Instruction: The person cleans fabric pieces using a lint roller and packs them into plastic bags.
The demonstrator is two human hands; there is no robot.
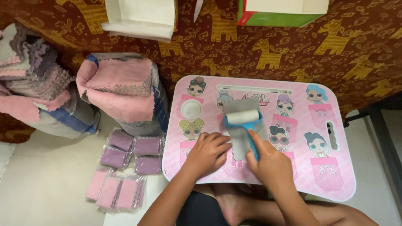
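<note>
The right hand [272,165] is closed around the blue plastic handle of a lint roller [244,119], whose pale cylindrical head lies across the far end of a grey rectangular cloth [238,144]. The cloth lies flat at the middle of the pink cartoon-printed lap bench [331,175]. The left hand [208,152] rests with curled fingers, pressing the cloth's left edge onto the bench; it grips nothing.

The cloth looks thin, soft and very light, likely to bunch or slide under the roller unless pinned flat, so an edge or corner is the sensible place to hold it. The roller seems light and rigid; its handle is the natural grip, as the head is probably tacky.

Much of the cloth is covered by both hands and the roller, so its full outline is unclear. Whether the roller head touches the cloth cannot be told. On the floor to the left lie 8 wrapped packs of purple and pink cloths [125,167], beside stacked pink cloths [121,90]. A white box [140,16] and a green box [280,14] are cut off at the top edge.
</note>
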